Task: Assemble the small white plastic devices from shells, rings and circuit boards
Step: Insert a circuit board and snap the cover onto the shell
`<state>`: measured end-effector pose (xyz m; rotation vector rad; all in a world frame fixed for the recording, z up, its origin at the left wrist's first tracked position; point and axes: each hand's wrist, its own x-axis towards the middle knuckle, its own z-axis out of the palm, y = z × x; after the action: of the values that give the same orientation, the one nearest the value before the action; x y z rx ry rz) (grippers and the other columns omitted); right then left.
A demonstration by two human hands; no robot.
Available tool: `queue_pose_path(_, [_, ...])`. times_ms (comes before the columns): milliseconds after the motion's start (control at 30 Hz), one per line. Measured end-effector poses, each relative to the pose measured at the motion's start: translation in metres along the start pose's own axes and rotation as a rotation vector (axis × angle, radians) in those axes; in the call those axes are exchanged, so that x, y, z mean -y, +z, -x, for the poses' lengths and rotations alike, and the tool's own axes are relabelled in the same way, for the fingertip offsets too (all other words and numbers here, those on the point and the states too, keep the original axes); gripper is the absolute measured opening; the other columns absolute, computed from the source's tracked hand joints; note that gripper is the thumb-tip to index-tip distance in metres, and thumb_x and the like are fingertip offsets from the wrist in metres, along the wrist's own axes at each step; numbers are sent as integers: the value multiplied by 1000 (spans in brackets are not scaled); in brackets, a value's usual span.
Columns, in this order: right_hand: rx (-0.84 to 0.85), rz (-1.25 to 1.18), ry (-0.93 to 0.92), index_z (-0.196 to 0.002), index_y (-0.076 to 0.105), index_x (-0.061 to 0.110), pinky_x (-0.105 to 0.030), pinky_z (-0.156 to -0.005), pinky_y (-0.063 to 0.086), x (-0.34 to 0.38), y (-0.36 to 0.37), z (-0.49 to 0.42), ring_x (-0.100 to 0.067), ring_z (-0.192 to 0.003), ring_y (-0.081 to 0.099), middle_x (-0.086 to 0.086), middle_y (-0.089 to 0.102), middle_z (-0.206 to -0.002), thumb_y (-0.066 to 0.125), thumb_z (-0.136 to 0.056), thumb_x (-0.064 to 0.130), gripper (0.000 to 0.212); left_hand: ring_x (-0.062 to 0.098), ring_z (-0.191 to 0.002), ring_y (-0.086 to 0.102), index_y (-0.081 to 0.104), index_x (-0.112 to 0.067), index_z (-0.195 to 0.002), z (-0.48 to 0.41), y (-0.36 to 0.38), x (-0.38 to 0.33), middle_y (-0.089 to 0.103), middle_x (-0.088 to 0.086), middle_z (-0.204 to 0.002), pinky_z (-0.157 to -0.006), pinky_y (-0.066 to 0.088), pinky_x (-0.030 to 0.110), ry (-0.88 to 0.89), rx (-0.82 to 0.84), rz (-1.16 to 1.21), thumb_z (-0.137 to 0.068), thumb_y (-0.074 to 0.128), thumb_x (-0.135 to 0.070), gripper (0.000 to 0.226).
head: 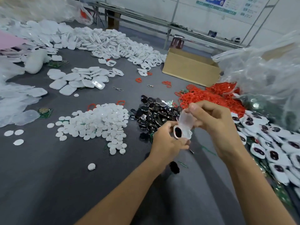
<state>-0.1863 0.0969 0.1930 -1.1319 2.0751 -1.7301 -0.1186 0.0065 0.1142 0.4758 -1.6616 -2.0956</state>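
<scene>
My left hand point(167, 142) grips a small white shell with a dark round insert point(180, 132) above the grey table. My right hand point(211, 120) pinches a translucent white cover piece point(185, 119), tilted upright and touching the shell's far edge. Around them lie a heap of white round discs point(100, 124), a pile of black shiny inserts point(155, 111), a mound of red rings point(211, 96) and, at the right, many assembled white devices point(276, 151). A green circuit board point(45, 112) lies at the left.
A cardboard box point(190, 69) stands at the back right beside crumpled clear plastic bags point(267, 70). White frame shells point(116, 44) and flat white covers point(76, 80) are heaped at the back. A loose black insert point(174, 167) lies under my arms. Two metal clasps point(118, 89) lie mid-table.
</scene>
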Motion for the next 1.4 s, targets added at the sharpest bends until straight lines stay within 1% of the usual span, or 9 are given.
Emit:
queue_pose_path(100, [2,-19,65,-87,68,8,-29,-53,51,-13,-11,4,-27,-59,57,-14,64,-78,76,-75,2,15,34,-98,69,58,-7,-121,-2,-1,5,67,18,-113,-85,57,50,-2,5,-17,-81,70,7,44])
queue_pose_path(200, [59,14,55,-100,66,15,-27,-55,53,-19,-20,-1,-20,-57,58,-7,62,-77,71,-75,-11,37,31,-92,72,61,-13,-107,-3,-1,6,69,16,-107,-73,61,36,-10,6,48,-79,70,10,38])
queue_pose_path(300, [84,21,79,-101,62,15,-22,-58,51,-19,-24,-11,-14,-57,58,1,66,-68,74,-71,-10,41,28,-89,73,61,-15,-101,-4,-1,4,70,10,-98,-67,60,29,-35,-1,92,-79,69,14,38])
queue_pose_path(533, [168,248,33,-76,74,15,-25,-59,45,-17,-25,-23,-16,-62,55,-20,69,-74,76,-74,-2,17,19,-78,74,55,-3,-118,-5,1,0,69,15,-107,-64,60,26,-52,29,96,-83,65,14,40])
queue_pose_path(667, [232,355,29,-80,77,17,-27,-62,52,-21,-25,-24,-20,-63,62,-11,72,-73,72,-80,-1,19,23,-82,74,59,-3,-112,-5,-1,1,72,14,-102,-65,60,26,-48,51,101,-83,67,11,33])
queue_pose_path(800, [233,464,1,-81,78,19,-23,-63,47,-25,-26,-26,-8,-63,58,-1,72,-73,72,-81,4,17,25,-82,74,61,-4,-111,-4,-2,0,71,16,-103,-65,60,26,-46,67,110,-83,67,12,33])
queue_pose_path(1033, [255,434,-10,-81,75,13,-28,-65,51,-25,-26,-29,-11,-63,63,-7,70,-70,75,-77,2,12,23,-78,74,59,0,-116,-3,-3,-2,70,19,-106,-65,60,25,-46,88,121,-85,64,14,34])
queue_pose_path(1233, [263,463,4,-84,69,18,-31,-67,51,-29,-27,-32,-18,-64,65,5,71,-65,79,-75,8,17,33,-86,73,61,-1,-115,-2,-4,-3,70,19,-109,-68,61,29,-47,101,110,-80,68,15,39])
queue_pose_path(1400, [278,507,-28,-83,66,16,-22,-58,46,-28,-26,-31,-11,-58,61,12,69,-61,80,-74,8,19,41,-93,70,61,1,-115,0,-5,-6,69,21,-110,-67,61,29,-42,109,104,-77,71,14,41])
